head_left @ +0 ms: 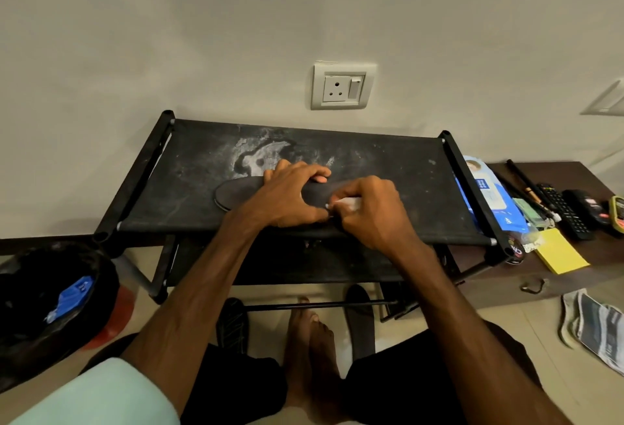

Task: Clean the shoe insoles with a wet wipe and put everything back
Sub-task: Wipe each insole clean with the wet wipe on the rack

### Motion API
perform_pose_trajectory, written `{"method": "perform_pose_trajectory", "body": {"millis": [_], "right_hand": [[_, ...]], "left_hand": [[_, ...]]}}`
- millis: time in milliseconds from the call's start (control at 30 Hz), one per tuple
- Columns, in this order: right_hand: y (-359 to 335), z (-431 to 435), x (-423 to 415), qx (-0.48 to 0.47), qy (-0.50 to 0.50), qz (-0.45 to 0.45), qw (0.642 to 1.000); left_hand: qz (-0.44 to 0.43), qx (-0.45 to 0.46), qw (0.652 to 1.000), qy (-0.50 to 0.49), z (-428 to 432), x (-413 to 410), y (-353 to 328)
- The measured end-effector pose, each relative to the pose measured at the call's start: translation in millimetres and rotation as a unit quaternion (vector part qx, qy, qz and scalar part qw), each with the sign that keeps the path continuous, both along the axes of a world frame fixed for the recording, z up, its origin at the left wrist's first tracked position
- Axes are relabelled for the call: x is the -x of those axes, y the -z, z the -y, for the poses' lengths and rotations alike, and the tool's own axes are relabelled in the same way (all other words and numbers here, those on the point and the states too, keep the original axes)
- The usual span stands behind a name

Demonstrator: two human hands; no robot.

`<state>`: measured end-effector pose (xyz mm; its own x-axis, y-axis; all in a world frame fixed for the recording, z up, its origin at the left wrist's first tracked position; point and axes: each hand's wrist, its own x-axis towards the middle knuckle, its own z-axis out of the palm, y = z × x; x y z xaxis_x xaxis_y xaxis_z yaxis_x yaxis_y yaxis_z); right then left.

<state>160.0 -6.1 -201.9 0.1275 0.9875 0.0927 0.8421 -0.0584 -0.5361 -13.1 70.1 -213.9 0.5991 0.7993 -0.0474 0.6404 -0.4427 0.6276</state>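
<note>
Dark insole [236, 192] being wiped on top of a black fabric shoe rack [388, 168].
The insole is laid flat on the rack's top, which serves as a backing. It is gripped across its middle by the left hand [290, 195], fingers curled over the far edge, evidently to stop it sliding. A white wet wipe [347, 202] is pinched in the right hand [371, 212] and pressed against the insole's right end. A blue wipes pack [489, 195] lies just beside the rack, and a black-lined bin [40, 289] stands to the left.
</note>
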Motion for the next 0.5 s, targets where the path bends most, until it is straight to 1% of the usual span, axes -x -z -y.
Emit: {"method": "perform_pose_trajectory", "body": {"millis": [33, 67, 200, 333, 433, 500], "right_hand": [[0.2, 0.3, 2.6, 0.001, -0.017, -0.008, 1.000], [-1.2, -0.1, 2.3, 0.004, -0.012, -0.017, 1.000], [-0.6, -4.5, -17.5, 0.006, 0.076, -0.032, 0.997], [-0.1, -0.9, -34.3, -0.023, 0.129, -0.029, 0.991], [-0.2, 1.2, -34.2, -0.024, 0.141, -0.008, 0.990], [1.0, 0.2, -23.8, -0.019, 0.125, -0.003, 0.992]], "left_hand": [[0.003, 0.001, 1.000, 0.005, -0.1, 1.7, 0.1], [0.006, 0.003, 1.000, 0.013, -0.3, 3.7, -0.8], [0.007, 0.030, 0.999, 0.038, -4.5, 25.8, -9.1], [-0.023, 0.008, 0.999, 0.031, -12.5, 58.4, -21.8], [-0.039, 0.004, 0.999, 0.013, -18.3, 73.8, -23.3], [-0.049, 0.010, 0.999, 0.011, -21.1, 77.6, -20.9]]}}
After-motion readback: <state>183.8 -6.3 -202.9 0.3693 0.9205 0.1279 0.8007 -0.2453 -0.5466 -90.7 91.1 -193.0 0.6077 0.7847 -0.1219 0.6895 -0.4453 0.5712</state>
